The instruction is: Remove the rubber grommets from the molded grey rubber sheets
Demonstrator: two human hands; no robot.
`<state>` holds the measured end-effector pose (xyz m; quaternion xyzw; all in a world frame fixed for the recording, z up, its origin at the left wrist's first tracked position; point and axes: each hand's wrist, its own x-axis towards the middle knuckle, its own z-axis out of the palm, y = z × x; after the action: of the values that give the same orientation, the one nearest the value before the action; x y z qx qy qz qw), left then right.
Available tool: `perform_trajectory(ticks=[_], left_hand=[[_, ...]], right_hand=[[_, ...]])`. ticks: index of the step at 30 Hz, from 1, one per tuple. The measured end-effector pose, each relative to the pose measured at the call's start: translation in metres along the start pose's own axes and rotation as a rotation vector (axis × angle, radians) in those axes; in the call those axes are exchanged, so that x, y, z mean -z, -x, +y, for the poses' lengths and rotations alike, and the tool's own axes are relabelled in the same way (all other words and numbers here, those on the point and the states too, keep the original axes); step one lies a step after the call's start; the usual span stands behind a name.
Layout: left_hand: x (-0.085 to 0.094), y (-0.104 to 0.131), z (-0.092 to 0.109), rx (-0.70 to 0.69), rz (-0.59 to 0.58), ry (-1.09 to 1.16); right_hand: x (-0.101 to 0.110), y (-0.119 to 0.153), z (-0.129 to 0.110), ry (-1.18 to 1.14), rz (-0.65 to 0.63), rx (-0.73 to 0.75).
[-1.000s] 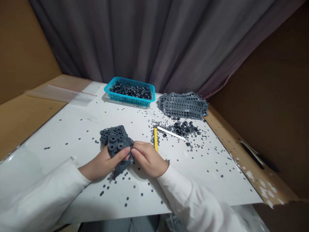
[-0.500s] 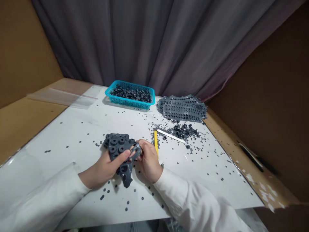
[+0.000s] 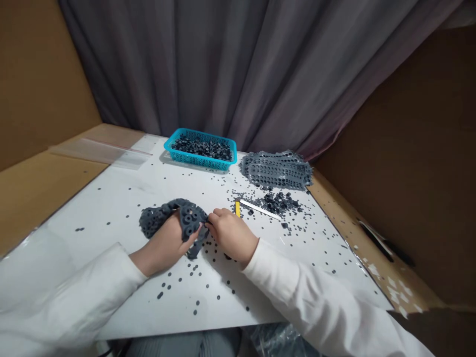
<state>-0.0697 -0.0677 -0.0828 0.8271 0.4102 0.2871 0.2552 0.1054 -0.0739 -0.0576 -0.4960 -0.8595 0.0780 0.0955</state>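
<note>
My left hand [image 3: 167, 245] is wrapped round a dark grey rubber sheet [image 3: 189, 218] covered with raised, holed rings. The sheet is bent over the hand, and one end of it hangs out to the left. At the sheet's right edge, my right hand [image 3: 232, 233] pinches with thumb and fingers. Whatever sits between those fingertips is too small and covered to make out. Small dark discs lie scattered on the white board [image 3: 122, 302] under both hands. Just beyond the right hand lies a yellow strip [image 3: 237, 208], partly covered by it.
A turquoise basket [image 3: 197, 161] full of small dark rubber pieces stands at the back. Right of it lies a stack of perforated grey sheets [image 3: 277, 169], with a heap of black pieces [image 3: 280, 202] and a white stick [image 3: 260, 209] in front. Clear plastic bags [image 3: 111, 151] lie back left.
The rubber sheet has been turned and folded over my left hand, its far end now out to the left. My right hand has shifted slightly up and covers more of the yellow strip.
</note>
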Motion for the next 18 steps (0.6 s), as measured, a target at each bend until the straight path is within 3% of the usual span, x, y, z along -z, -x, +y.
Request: perform_trajectory(ticks=[4, 9, 18], left_hand=[[-0.006, -0.001, 0.001, 0.010, 0.007, -0.041], [-0.009, 0.000, -0.002, 0.057, 0.022, -0.114], [-0.016, -0.002, -0.018, -0.039, 0.180, -0.277]], right_hand=[[-0.003, -0.015, -0.012, 0.197, -0.097, -0.150], [-0.008, -0.039, -0.026, 0.204, -0.106, -0.218], [-0.020, -0.055, -0.029, 0.178, -0.080, -0.297]])
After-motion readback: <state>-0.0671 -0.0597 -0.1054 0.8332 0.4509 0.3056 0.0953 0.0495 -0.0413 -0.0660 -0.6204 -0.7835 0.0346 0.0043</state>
